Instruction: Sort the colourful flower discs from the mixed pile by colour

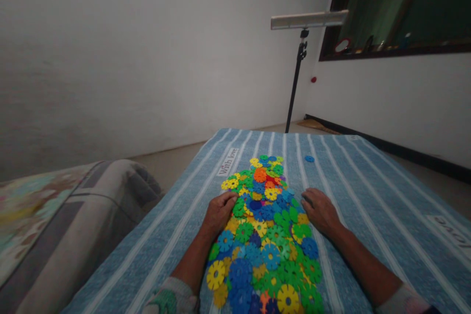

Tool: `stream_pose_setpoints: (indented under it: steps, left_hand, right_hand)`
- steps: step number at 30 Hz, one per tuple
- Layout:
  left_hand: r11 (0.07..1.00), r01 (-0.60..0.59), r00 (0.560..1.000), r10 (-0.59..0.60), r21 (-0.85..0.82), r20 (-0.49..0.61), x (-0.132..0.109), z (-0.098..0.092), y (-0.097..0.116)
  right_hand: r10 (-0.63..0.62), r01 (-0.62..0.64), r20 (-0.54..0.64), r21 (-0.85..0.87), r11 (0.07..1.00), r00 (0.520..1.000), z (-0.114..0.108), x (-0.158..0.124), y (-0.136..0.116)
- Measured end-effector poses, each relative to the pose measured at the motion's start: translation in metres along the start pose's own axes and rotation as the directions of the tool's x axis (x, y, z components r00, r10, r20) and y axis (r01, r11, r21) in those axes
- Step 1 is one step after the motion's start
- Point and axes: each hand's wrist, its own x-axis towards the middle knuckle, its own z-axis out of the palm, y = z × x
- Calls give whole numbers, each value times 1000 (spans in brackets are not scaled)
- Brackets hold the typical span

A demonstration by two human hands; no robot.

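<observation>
Head view: a long pile of colourful notched discs (265, 235) lies on the striped, cloth-covered table (368, 206), between the person's two hands, its long axis running away from the body. The left hand (221, 207) rests against the pile's left edge, its fingers loosely curled; the right hand (319, 208) is bent inward just beside the right edge. Whether either has hold of a disc, I cannot tell. A lone blue disc (309, 159) lies beyond the right hand, the nearer one, apart from the pile.
</observation>
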Motion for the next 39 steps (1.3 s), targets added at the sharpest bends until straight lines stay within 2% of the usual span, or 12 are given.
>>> stream_pose_setpoints:
  steps: [4,13,19,30,39]
  left_hand:
    - [1000,-9,1000,9,-20,-10,1,1,-2]
    - [1000,-21,1000,21,-18,6,2,1,-4]
    - [999,11,1000,-12,-38,-29,2,2,1]
    - [998,29,999,-31,-55,-33,4,3,-6]
    - [999,35,999,-36,-40,-28,3,1,-1]
  right_hand:
    - [15,-15,-26,2,1000,1000,2,-1,2]
    - [-12,11,26,61,998,1000,-12,0,-8]
    - [-14,9,54,98,995,998,-17,1,-13]
    - [-64,53,67,153,987,996,-18,2,-15]
    - [-67,55,70,156,986,995,-22,2,-17]
